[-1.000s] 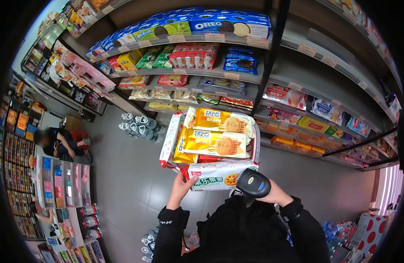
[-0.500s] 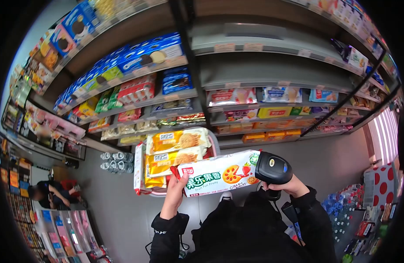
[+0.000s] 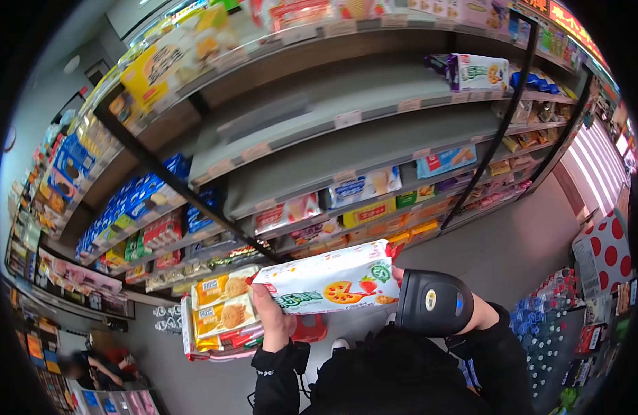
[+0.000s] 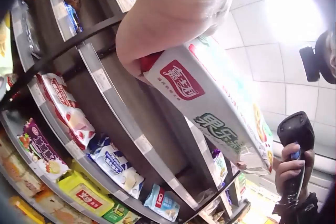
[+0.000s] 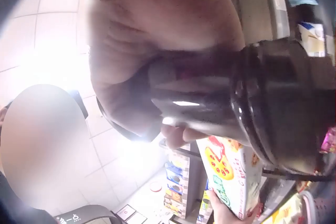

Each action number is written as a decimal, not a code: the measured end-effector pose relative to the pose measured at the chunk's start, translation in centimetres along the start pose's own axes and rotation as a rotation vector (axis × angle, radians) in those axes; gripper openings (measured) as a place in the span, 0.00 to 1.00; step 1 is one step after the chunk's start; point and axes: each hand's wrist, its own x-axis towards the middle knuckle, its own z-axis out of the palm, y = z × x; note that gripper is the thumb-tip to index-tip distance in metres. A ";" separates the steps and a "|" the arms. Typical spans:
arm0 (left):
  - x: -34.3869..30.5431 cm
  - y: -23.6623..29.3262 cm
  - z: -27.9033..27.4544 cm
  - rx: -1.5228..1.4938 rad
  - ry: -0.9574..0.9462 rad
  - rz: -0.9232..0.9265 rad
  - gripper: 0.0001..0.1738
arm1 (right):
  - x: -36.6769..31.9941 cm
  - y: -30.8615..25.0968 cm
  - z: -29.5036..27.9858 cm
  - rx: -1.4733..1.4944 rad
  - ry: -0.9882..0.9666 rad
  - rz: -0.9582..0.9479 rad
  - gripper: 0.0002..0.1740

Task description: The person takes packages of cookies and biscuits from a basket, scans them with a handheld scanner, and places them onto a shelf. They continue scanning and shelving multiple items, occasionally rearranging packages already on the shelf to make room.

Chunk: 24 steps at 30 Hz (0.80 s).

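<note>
Tall shelving point(image 3: 291, 194) is filling the top of the head view, its upper tiers running out past the dark curved edge, and its price tags are showing too small to read. A basket point(image 3: 225, 357) is sitting low at the left, mostly hidden beneath yellow-and-white biscuit packs point(image 3: 229, 315) and partly blocked by the left arm; a red shape point(image 3: 310, 328) by that wrist is proving hard to make out. In front of the shelving, a long white biscuit package point(image 3: 326, 280) is hanging between the hands, tilted, its right end just beside a black scanner point(image 3: 433, 304). The left hand point(image 3: 272, 319) is gripping the package's left end, its thumb covering part of the label and its other fingers mostly hiding behind. The right hand point(image 4: 291, 170) is wrapping its fingers round the scanner's handle; whether any fingertip is touching the package, I cannot tell.
</note>
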 end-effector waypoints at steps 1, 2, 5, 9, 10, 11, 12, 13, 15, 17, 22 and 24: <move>0.2 0.1 1.3 -0.085 -0.022 -0.041 0.38 | -0.4 -0.8 -1.2 0.065 -0.017 -0.046 0.33; 0.3 0.1 2.6 -0.171 -0.043 -0.081 0.39 | -1.0 -0.7 -2.3 0.064 -0.009 -0.055 0.33; 0.9 -0.5 5.8 -0.283 -0.071 -0.109 0.41 | -2.2 -1.6 -5.5 0.153 -0.132 0.167 0.41; 1.5 -1.9 8.7 -0.465 -0.170 -0.198 0.28 | -4.5 0.8 -9.0 0.352 -0.201 0.082 0.25; 1.9 -2.7 9.4 -0.687 -0.452 -0.195 0.18 | -4.8 1.8 -9.4 0.430 -0.232 0.051 0.19; 2.3 -2.8 10.0 -0.694 -0.442 -0.244 0.17 | -5.0 2.6 -9.8 0.514 -0.262 0.021 0.14; 2.8 -3.2 10.4 -0.758 -0.554 -0.236 0.18 | -5.2 3.1 -10.1 0.534 -0.272 0.025 0.14; 3.2 -3.4 10.6 -0.777 -0.600 -0.239 0.20 | -5.4 3.5 -10.4 0.500 -0.285 0.077 0.19; 3.7 -2.8 12.1 -0.829 -0.712 -0.260 0.25 | -5.6 4.2 -10.6 0.428 -0.314 0.181 0.30; 4.3 -3.1 12.3 -0.848 -0.753 -0.270 0.29 | -4.8 4.5 -9.7 0.366 -0.277 0.114 0.32; 6.1 -3.0 12.1 -0.788 -0.815 -0.273 0.30 | -2.3 4.6 -8.2 0.334 -0.346 0.095 0.37; 7.2 -3.4 11.1 -0.725 -0.913 -0.265 0.32 | -1.2 4.6 -7.7 0.304 -0.375 0.058 0.38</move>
